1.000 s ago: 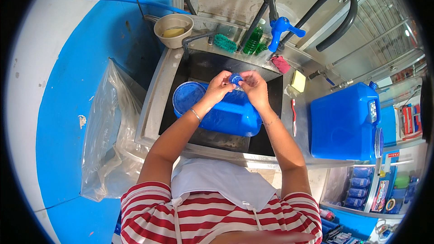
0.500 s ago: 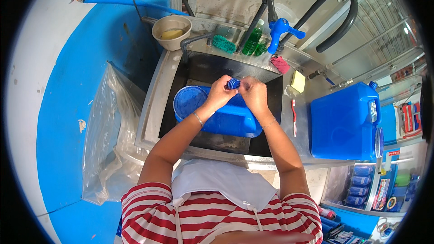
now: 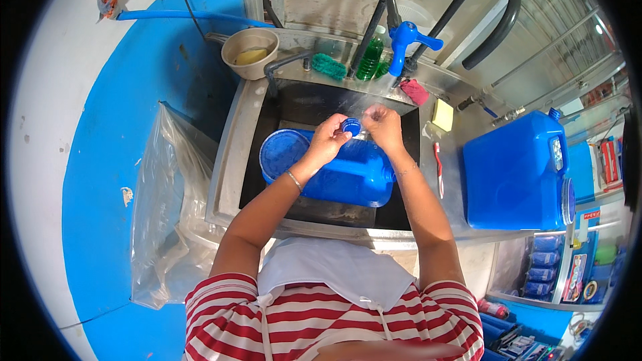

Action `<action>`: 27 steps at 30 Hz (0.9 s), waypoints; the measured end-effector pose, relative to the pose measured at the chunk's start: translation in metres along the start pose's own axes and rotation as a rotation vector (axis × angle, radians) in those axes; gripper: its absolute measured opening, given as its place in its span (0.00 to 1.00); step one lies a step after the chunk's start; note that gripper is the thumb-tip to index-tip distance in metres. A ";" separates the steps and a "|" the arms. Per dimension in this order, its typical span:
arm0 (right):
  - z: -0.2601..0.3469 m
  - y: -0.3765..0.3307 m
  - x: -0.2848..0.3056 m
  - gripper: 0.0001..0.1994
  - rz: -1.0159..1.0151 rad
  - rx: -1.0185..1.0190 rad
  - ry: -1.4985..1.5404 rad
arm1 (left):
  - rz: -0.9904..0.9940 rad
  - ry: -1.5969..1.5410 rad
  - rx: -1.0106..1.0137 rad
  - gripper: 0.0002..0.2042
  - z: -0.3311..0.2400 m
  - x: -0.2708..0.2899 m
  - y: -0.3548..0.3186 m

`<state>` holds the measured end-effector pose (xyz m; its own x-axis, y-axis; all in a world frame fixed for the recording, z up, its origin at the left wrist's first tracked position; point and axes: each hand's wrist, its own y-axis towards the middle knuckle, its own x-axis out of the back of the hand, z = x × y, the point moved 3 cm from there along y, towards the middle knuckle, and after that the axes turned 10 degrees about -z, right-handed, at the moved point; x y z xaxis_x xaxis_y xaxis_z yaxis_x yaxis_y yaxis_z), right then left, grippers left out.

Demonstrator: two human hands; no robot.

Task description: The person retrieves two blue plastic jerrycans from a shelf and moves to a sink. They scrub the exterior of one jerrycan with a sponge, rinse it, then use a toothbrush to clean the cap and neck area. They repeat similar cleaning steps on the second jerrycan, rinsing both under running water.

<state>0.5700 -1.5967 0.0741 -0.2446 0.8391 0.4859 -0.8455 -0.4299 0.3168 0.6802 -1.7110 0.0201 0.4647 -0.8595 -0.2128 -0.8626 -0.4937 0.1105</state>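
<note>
Blue cap (image 3: 351, 126) is the thing both hands are working on, pinched right at the mouth of the blue water jug (image 3: 354, 172), which lies on its side down in the steel sink (image 3: 226, 167). Going left to right: there's a clear plastic bag (image 3: 167, 207) hanging off the left of the sink against the blue wall, a tan bowl (image 3: 250, 53) with something yellowish in it sitting on the back-left corner, and a round blue lid (image 3: 282, 152) lying in the sink just beside the jug. Left hand (image 3: 328, 142) has its fingers closed on the cap from the left, with a thin bracelet on that wrist. Right hand (image 3: 384, 128) is gripping from the other side, fingers closed on the cap or the neck just under it, can't tell which exactly. Behind them on the sink's back ledge are a green scrub brush (image 3: 328, 65), a green bottle (image 3: 370, 59), a blue tap (image 3: 405, 43) and a pink sponge (image 3: 415, 91). Further right a yellow sponge (image 3: 442, 114) and a red-handled toothbrush (image 3: 439, 167) lie on the bench, and then a big square blue water container (image 3: 515, 170) stands well apart from the hands.
</note>
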 end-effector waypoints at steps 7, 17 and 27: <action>-0.051 0.029 0.028 0.10 -0.106 -0.084 -0.373 | 0.017 0.064 -0.061 0.10 -0.002 -0.003 -0.004; -0.005 -0.025 0.017 0.03 0.164 -0.254 0.397 | 0.048 0.049 -0.014 0.22 0.001 -0.016 0.010; -0.108 -0.029 0.070 0.12 -0.045 0.042 -0.686 | -0.002 0.171 -0.105 0.22 0.000 -0.030 0.002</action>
<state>0.5256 -1.4893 0.0113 0.1577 0.4621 0.8727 -0.8251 -0.4239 0.3735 0.6643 -1.6860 0.0265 0.5014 -0.8640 -0.0463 -0.8401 -0.4990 0.2126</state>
